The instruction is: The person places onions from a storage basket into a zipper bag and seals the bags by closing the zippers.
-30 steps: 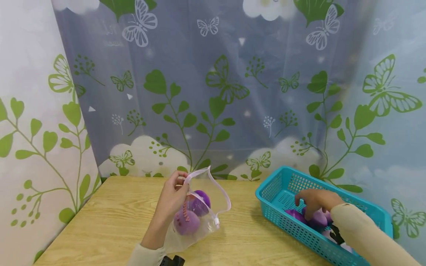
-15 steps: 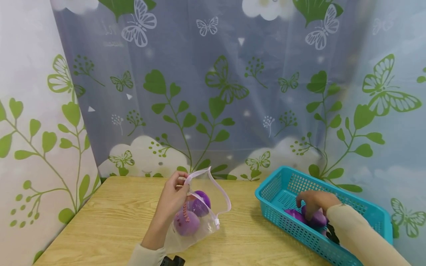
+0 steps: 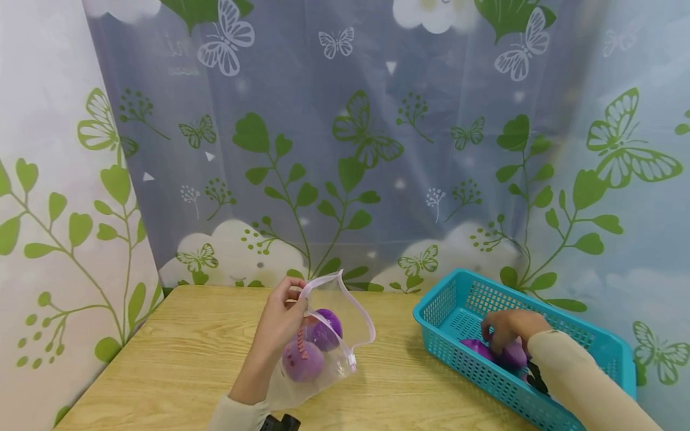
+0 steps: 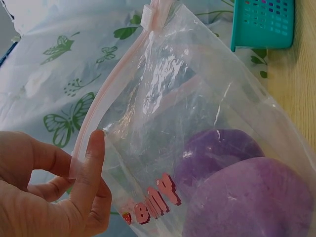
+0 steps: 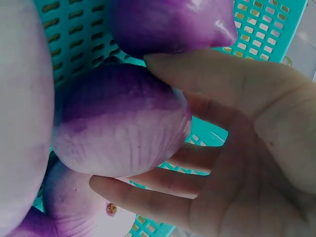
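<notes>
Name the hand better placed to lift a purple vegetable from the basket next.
Likely the right hand: it is inside the basket, fingers round a purple-and-white vegetable, while the left hand pinches the bag.

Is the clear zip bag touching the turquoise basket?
Apart. The head view shows a stretch of wooden tabletop between the clear zip bag and the turquoise basket.

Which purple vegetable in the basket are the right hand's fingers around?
The two-toned vegetable, dark purple shading to pale, within the grasp of the right hand. The glossy pointed vegetable, the brown-spotted vegetable and the pale vegetable lie outside it.
</notes>
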### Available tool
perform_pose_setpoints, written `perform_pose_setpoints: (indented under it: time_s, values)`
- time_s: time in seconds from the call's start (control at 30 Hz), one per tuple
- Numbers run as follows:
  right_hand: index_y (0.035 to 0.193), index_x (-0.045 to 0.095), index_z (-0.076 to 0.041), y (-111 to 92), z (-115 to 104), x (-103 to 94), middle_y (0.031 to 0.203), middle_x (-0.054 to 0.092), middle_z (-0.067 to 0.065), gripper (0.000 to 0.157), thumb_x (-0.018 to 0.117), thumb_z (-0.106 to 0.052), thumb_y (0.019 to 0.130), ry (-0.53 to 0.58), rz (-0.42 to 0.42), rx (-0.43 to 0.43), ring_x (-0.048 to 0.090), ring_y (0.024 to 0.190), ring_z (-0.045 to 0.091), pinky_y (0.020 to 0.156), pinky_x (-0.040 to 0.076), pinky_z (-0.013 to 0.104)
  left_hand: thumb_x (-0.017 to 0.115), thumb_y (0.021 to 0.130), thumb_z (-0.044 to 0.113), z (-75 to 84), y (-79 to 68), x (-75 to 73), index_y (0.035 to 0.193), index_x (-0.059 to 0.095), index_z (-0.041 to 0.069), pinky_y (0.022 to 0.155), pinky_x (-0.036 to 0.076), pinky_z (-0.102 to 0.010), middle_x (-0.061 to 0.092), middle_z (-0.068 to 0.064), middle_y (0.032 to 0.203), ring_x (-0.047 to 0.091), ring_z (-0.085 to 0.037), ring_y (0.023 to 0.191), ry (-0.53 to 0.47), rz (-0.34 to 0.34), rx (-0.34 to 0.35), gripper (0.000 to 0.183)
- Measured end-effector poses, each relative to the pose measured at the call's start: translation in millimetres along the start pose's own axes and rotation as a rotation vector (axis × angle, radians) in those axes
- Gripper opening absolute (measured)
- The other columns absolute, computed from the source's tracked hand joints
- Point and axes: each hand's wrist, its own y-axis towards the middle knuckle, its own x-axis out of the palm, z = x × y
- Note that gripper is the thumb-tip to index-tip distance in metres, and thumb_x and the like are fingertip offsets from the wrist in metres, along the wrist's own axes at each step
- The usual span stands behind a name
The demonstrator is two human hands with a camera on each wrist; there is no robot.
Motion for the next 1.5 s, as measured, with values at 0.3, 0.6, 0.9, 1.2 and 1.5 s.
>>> perform_pose_setpoints:
  time_s: [0.3,0.6,0.9,1.2,1.5]
  values:
    - [0.105,0.062,-0.022,-2,1,0.6,0.11,0.059,0.01,0.033,0.082,-0.01,0.082,0.033,-0.003,0.032,0.063,0.079,0.026,0.063,0.062,0.038,0.054,0.104,0.002,-0.3,0.4,-0.3,0.117,0.057,0.003,0.071,0.066,-0.029,0.055,-0.014,0.101,0.062,-0.018,0.08,-0.002,0.001,0.005,0.014]
    - [0.104,0.061,-0.022,-3,0,-0.3,0.113,0.059,0.011,0.034,0.077,-0.003,0.081,0.017,0.008,-0.004,0.064,0.073,0.024,0.06,0.06,0.037,0.053,0.104,0.002,0.5,-1.2,-0.3,0.119,0.057,0.004,0.071,0.065,-0.029,0.054,-0.014,0.101,0.061,-0.018,0.081,0.001,0.002,-0.007,0.016]
    - [0.111,0.062,-0.019,-4,5,-3.3,0.117,0.058,0.013,0.039,0.081,-0.005,0.08,0.064,-0.009,-0.023,0.063,0.078,0.025,0.064,0.063,0.041,0.054,0.104,0.003,-1.0,-0.3,0.0,0.119,0.057,0.003,0.071,0.065,-0.03,0.055,-0.014,0.101,0.062,-0.018,0.08,0.006,0.007,-0.004,0.015]
    - [0.116,0.062,-0.015,-8,14,-11.8,0.122,0.057,0.015,0.044,0.082,-0.006,0.078,0.111,-0.006,-0.075,0.062,0.09,0.024,0.069,0.066,0.042,0.054,0.104,0.003,0.1,-1.0,0.3,0.119,0.057,0.004,0.072,0.066,-0.031,0.055,-0.016,0.102,0.061,-0.019,0.081,0.003,0.002,-0.006,0.016]
    - [0.12,0.057,-0.009,-17,21,-31.6,0.121,0.055,0.021,0.048,0.074,0.002,0.077,0.235,-0.005,-0.172,0.059,0.087,0.023,0.069,0.066,0.045,0.053,0.104,0.002,-0.7,-1.9,0.4,0.12,0.057,0.005,0.072,0.066,-0.029,0.054,-0.013,0.102,0.059,-0.019,0.082,0.002,-0.003,0.002,0.017]
